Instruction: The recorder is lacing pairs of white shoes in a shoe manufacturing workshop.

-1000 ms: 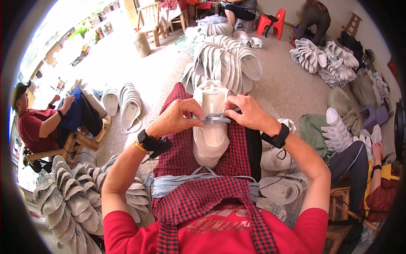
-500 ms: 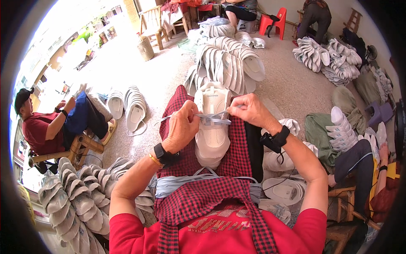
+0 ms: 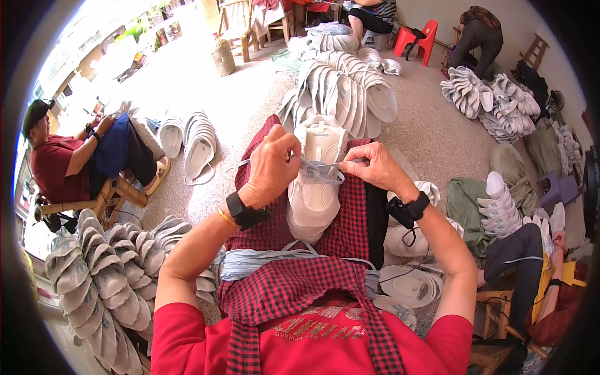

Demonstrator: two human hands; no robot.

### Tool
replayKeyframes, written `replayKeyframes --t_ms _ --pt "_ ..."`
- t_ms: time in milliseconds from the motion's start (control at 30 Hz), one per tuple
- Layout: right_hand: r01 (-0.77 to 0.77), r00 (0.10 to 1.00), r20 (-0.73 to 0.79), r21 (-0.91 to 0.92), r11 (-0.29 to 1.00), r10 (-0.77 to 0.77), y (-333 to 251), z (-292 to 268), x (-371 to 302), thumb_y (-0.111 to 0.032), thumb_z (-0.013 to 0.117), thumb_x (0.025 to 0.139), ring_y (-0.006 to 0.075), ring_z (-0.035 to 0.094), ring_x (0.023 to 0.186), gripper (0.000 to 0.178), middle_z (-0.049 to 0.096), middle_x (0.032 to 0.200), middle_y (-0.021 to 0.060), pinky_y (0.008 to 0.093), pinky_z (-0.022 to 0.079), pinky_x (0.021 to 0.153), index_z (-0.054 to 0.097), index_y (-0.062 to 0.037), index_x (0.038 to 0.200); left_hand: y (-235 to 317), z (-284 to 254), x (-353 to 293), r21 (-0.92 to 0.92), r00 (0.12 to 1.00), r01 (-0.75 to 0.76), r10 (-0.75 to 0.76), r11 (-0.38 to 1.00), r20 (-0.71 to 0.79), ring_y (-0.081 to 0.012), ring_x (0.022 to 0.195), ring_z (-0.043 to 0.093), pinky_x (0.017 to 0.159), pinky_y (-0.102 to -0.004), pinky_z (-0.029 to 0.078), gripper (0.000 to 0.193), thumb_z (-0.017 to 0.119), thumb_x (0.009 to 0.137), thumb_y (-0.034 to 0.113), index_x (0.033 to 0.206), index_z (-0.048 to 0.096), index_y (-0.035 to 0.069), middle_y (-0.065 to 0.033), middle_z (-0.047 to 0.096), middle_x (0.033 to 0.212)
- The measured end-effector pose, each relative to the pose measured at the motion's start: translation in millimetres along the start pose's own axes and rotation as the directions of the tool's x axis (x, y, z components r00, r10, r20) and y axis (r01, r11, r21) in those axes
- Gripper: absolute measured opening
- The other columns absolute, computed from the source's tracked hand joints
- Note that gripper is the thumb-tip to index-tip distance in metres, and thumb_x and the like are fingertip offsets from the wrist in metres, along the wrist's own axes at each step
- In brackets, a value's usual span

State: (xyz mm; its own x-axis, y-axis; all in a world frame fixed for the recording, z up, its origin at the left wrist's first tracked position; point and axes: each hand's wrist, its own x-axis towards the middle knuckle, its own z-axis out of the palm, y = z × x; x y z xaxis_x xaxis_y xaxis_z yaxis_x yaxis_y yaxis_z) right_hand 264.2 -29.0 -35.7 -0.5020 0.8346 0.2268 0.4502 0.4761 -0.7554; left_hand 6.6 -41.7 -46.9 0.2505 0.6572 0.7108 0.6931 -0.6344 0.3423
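Note:
A white shoe upper (image 3: 314, 209) lies lengthwise on my lap, over the red and black checked apron (image 3: 351, 219), its toe end toward me. A pale blue-grey shoelace (image 3: 322, 173) crosses its middle in loops. At the shoe's left side my left hand (image 3: 273, 165) pinches one part of the lace, and a loose end trails out to the left. On the other side my right hand (image 3: 375, 167) pinches the lace between thumb and fingertips. A bundle of pale blue laces (image 3: 250, 264) lies across my waist.
Rows of stacked shoe uppers stand ahead (image 3: 334, 94) and at lower left (image 3: 100, 287). More pairs (image 3: 409, 286) lie by my right side. One seated person (image 3: 59, 156) works at left, another (image 3: 553, 275) at right. A red chair (image 3: 417, 40) stands at the back.
My hands have drawn slightly closer over the shoe, and the lace loops between them look more bunched. The view has shifted a little.

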Motion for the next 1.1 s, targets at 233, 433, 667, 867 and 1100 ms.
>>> replayKeyframes --t_ms 233,433,667,867,1100 --pt "0.016 0.999 -0.045 0.089 0.996 -0.012 2.0 4.5 0.6 -0.021 0.077 0.085 0.0069 0.05 0.06 0.02 0.059 0.062 -0.0002 0.0272 0.041 0.057 0.074 -0.0018 0.082 4.5 -0.1 -9.1 -0.23 0.982 0.188 -0.178 0.955 0.064 -0.0172 0.067 0.058 0.06 -0.0308 0.048 0.012 0.066 0.08 -0.003 0.088 0.059 0.001 -0.008 0.056 0.083" --pt "0.039 0.987 -0.15 0.584 0.811 0.061 23.5 -6.7 4.7 -0.018 0.066 0.09 0.0042 0.047 0.058 0.02 0.062 0.072 -0.0034 0.0236 0.037 0.053 0.07 -0.0018 0.081 0.8 -5.6 -12.8 -0.291 0.912 0.352 -0.257 0.89 0.319 -0.0169 0.077 0.064 0.067 -0.0294 0.053 0.015 0.066 0.081 0.0 0.095 0.062 -0.001 -0.0077 0.058 0.091" --pt "0.107 0.955 -0.245 0.808 0.579 0.166 51.0 -31.5 -1.2 -0.016 0.063 0.091 0.002 0.038 0.055 0.009 0.052 0.071 -0.0055 0.0189 0.031 0.051 0.063 -0.0081 0.087 2.2 -9.0 -9.9 -0.291 0.889 0.353 -0.222 0.889 0.4 -0.0203 0.084 0.064 0.072 -0.0317 0.053 0.017 0.068 0.08 0.005 0.095 0.064 -0.002 -0.0092 0.058 0.096" --pt "0.13 0.895 -0.384 -0.268 0.955 -0.229 4.2 -19.3 -10.5 -0.008 0.067 0.078 0.0221 0.056 0.091 0.022 0.058 0.099 0.0081 0.0324 0.05 0.075 0.067 -0.0067 0.1 -22.5 -17.5 -12.5 -0.165 0.957 0.137 -0.087 0.977 0.275 -0.0264 0.086 0.061 0.075 -0.0364 0.05 0.015 0.066 0.079 0.006 0.092 0.063 0.001 -0.0126 0.06 0.093" --pt "0.224 0.973 0.069 -0.093 0.97 -0.218 -27.4 18.1 -29.6 -0.013 0.077 0.076 0.0257 0.054 0.099 0.019 0.055 0.106 0.0107 0.036 0.046 0.088 0.067 -0.0031 0.089 -27.4 -17.0 -7.1 -0.218 0.943 0.125 -0.047 0.968 0.328 -0.0298 0.089 0.06 0.081 -0.0386 0.048 0.01 0.063 0.081 0.007 0.086 0.062 -0.001 -0.0147 0.062 0.09"
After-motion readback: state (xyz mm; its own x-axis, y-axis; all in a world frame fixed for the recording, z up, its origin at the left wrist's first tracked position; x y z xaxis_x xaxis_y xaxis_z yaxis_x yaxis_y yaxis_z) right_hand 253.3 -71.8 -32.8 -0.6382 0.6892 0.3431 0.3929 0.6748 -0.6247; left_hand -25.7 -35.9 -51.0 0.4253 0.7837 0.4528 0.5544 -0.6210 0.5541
